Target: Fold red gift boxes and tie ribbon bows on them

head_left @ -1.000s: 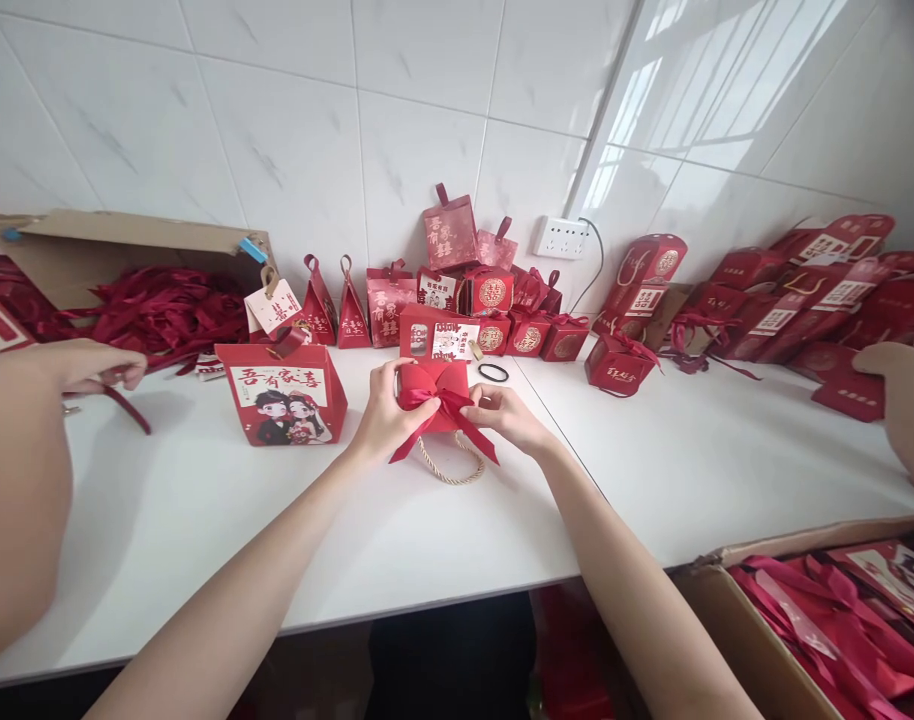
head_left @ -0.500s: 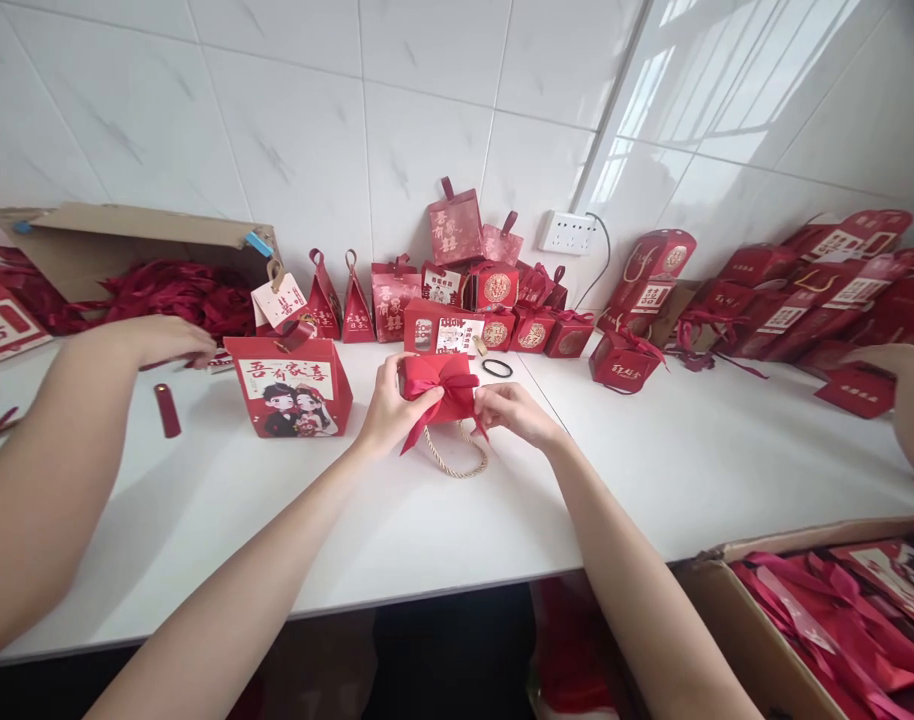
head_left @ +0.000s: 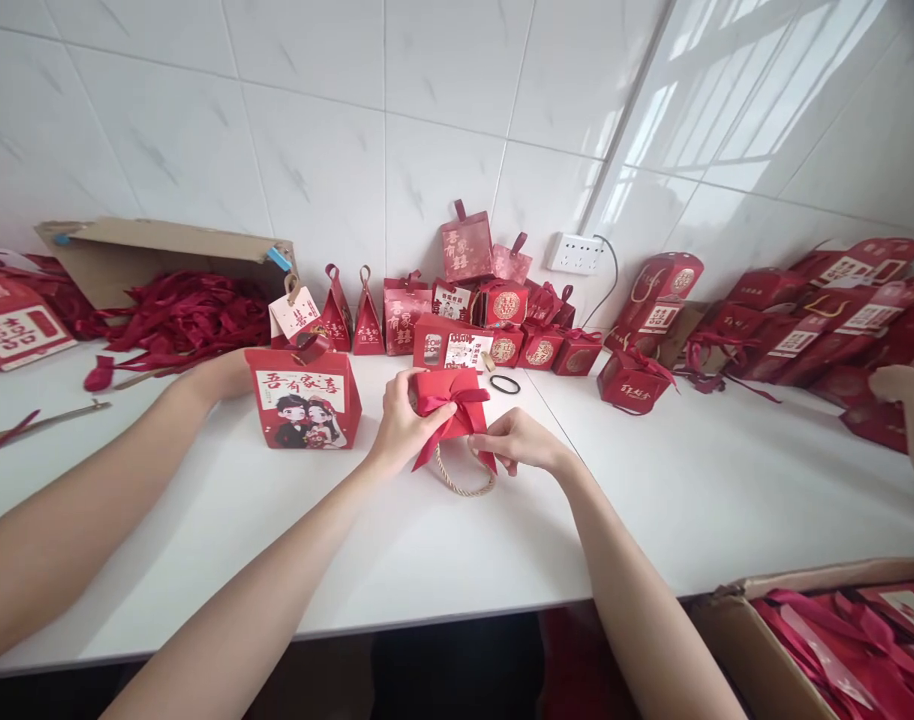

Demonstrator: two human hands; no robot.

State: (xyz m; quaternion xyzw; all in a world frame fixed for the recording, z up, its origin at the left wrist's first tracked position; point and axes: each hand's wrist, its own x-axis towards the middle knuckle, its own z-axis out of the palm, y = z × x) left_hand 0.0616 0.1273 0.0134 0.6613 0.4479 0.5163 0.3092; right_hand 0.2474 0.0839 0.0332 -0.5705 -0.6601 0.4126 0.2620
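A small red box (head_left: 448, 384) with a red ribbon bow (head_left: 468, 399) on its front is near the middle of the white table. My left hand (head_left: 410, 425) grips the box at its left side, thumb on the bow. Fingers of my right hand (head_left: 518, 440) are pinched at the lower right of the box, around the ribbon's tail. A twisted beige cord handle (head_left: 464, 491) hangs in a loop below the box.
A couple-print gift box (head_left: 307, 402) stands left, another person's arm (head_left: 112, 500) reaching behind it. Red boxes (head_left: 539, 345) line the wall. A black ring (head_left: 505, 384) lies behind. At right are another hand (head_left: 907, 390) and a carton (head_left: 757, 635).
My right hand has moved down from the bow to the ribbon's lower tail. The other person's left-side hand has gone behind the couple-print box. The view has shifted slightly.
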